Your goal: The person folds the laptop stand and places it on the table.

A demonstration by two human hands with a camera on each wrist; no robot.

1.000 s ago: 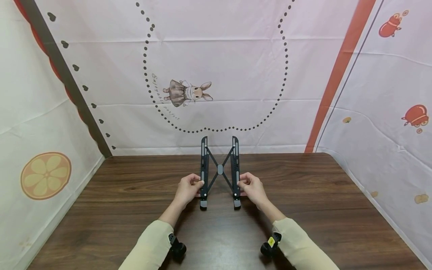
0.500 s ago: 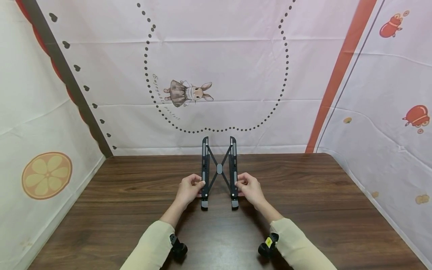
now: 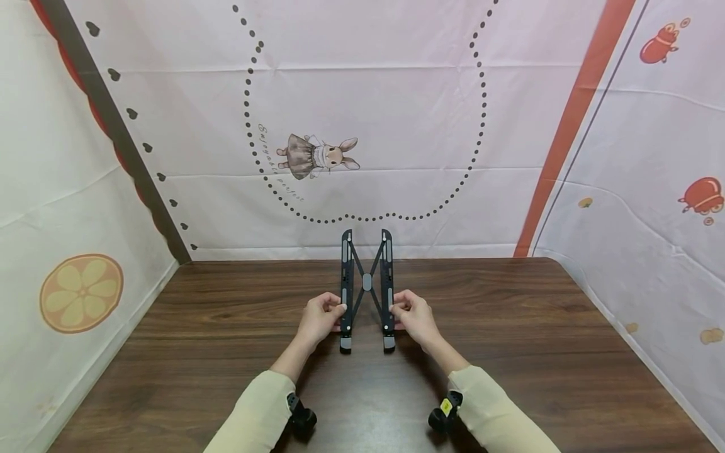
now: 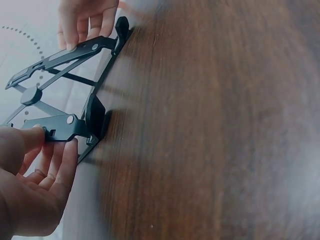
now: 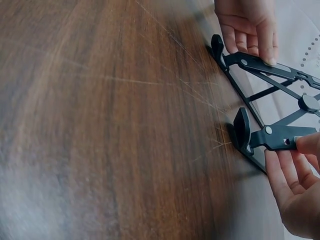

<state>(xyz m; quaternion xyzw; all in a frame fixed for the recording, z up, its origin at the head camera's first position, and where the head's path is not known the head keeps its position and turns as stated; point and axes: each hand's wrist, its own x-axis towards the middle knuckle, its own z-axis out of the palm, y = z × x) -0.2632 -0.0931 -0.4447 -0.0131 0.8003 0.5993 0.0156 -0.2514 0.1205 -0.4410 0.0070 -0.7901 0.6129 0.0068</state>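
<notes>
A black folding laptop stand [image 3: 367, 282] with an X-shaped brace stands on the brown wooden table, its two long arms a short way apart. My left hand [image 3: 318, 319] pinches the left arm near its front, thumb on top and fingers beneath. On the other side my right hand [image 3: 416, 319] holds the right arm the same way. In the left wrist view the raised front lip [image 4: 95, 117] of the stand shows beside my left fingers. The right wrist view shows the stand's base bars [image 5: 242, 95] on the table below the tilted arms.
The wooden table [image 3: 226, 352] spreads around the stand on all sides. Behind it hangs a pale printed cloth [image 3: 408, 126] with a rabbit picture, and more cloth covers both sides. A small black camera [image 3: 303, 418] is strapped at each wrist.
The stand's two arms have come closer together, narrowing the X brace. My right hand has moved left with the right arm; my left hand has shifted slightly right.
</notes>
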